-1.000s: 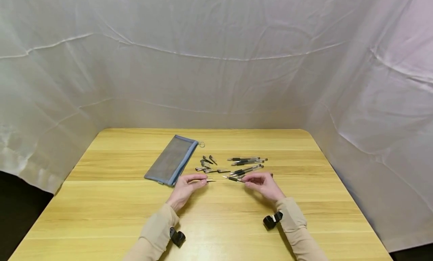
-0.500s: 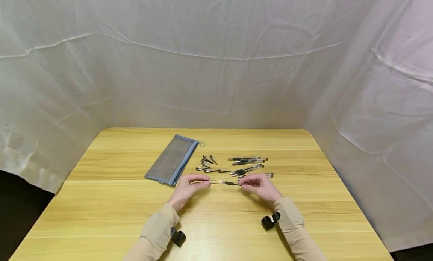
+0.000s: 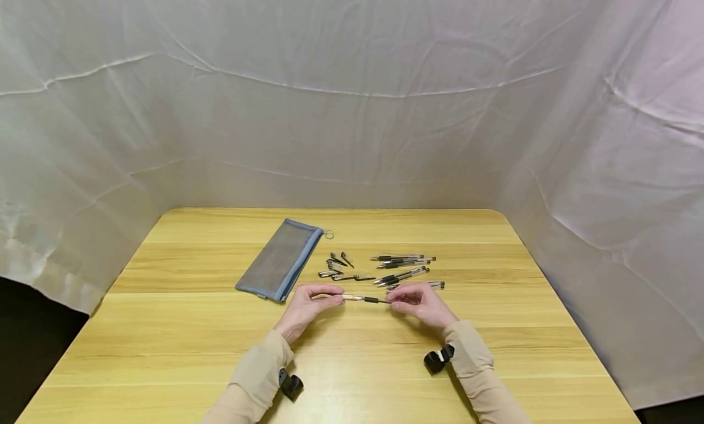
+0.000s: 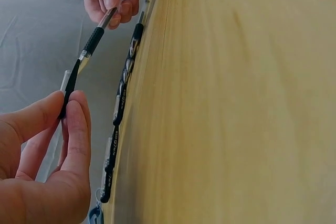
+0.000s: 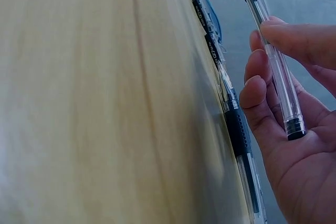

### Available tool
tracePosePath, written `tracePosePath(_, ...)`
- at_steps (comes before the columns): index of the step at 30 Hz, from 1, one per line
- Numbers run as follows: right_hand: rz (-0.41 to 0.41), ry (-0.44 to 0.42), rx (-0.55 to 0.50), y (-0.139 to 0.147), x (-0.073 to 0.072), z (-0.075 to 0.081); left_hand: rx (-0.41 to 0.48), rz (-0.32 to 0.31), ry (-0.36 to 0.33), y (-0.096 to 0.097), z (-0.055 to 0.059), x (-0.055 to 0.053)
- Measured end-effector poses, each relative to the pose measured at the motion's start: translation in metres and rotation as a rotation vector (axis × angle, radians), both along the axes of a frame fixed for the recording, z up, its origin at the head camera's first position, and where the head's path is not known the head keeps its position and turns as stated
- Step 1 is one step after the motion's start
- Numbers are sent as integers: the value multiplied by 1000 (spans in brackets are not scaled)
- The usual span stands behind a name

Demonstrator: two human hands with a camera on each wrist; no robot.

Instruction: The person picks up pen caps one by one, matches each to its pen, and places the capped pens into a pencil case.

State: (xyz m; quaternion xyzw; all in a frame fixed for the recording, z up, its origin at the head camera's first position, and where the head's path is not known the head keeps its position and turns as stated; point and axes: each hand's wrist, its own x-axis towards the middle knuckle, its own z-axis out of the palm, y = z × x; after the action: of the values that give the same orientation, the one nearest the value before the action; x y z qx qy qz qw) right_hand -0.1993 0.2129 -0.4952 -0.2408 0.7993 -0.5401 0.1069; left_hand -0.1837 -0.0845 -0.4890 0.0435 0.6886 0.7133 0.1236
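Note:
Low over the middle of the table, my left hand (image 3: 308, 307) pinches a pen cap (image 4: 70, 88), clear with a black clip, between thumb and fingertips. My right hand (image 3: 425, 306) pinches a gel pen (image 5: 281, 72) by its clear barrel, the black end plug lying toward the palm. The pen's black rubber grip (image 4: 94, 41) shows beyond the right fingers. Its tip points at the cap and overlaps the cap's mouth in the left wrist view. Pen and cap are nearly in one line between the hands.
Several loose pen caps (image 3: 343, 277) lie just beyond the hands. Several uncapped gel pens (image 3: 401, 263) lie to their right. A blue-edged mesh zip pouch (image 3: 273, 259) lies flat at the left on the wooden table (image 3: 181, 326). Pale fabric (image 3: 352, 137) hangs behind.
The right hand has moved slightly left and nearer, bringing the pen's tip to the cap. The left hand has turned the cap into line with the pen. Pouch and loose pens are unmoved.

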Motion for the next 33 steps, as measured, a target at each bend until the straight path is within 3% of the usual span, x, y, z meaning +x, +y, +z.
tracePosePath(19, 64, 19, -41, -7, 2, -4, -6, -94, -5, 1, -3, 3)
tracePosePath(33, 8, 83, -13, -17, 8, -1, -92, -73, -8, 0, -1, 5)
